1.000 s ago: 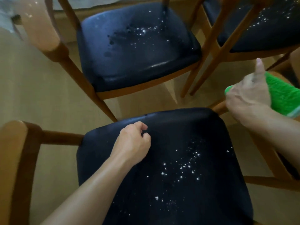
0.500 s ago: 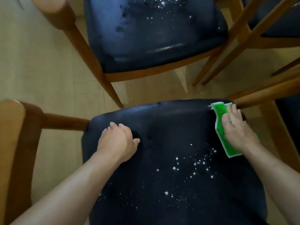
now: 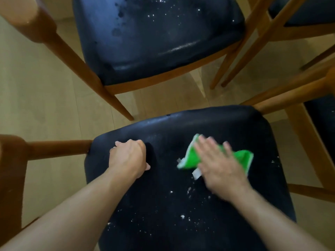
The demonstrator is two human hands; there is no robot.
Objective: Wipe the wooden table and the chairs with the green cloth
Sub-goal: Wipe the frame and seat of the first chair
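1. The right hand (image 3: pixel 218 165) lies flat on the green cloth (image 3: pixel 191 157), fingers straight and slightly spread, palm pressing it down onto the near chair seat (image 3: pixel 181 205); the hand is motion-blurred, so the thumb's position cannot be told.
2. The green cloth sits crumpled on the far middle part of the seat; one green end shows to the left of the fingers, another pokes out to their right; a pale edge and a small white tag show at its near side.
3. The left hand (image 3: pixel 129 157) rests on the left part of the same seat, fingers curled under into a loose fist, knuckles forward; it holds nothing that can be seen, and is apart from the cloth.
4. White crumbs (image 3: pixel 183 216) are scattered over the seat's near half, between the two forearms and out towards the right edge; the seat itself is dark, on a wooden frame whose rail (image 3: pixel 59 148) runs off to the left.
5. A second chair (image 3: pixel 154 42) stands just beyond, its dark seat also speckled white, with damp-looking blotches near its back.
6. More wooden chair legs (image 3: pixel 241 48) cross at upper right; pale floor (image 3: pixel 45 98) shows between the chairs.
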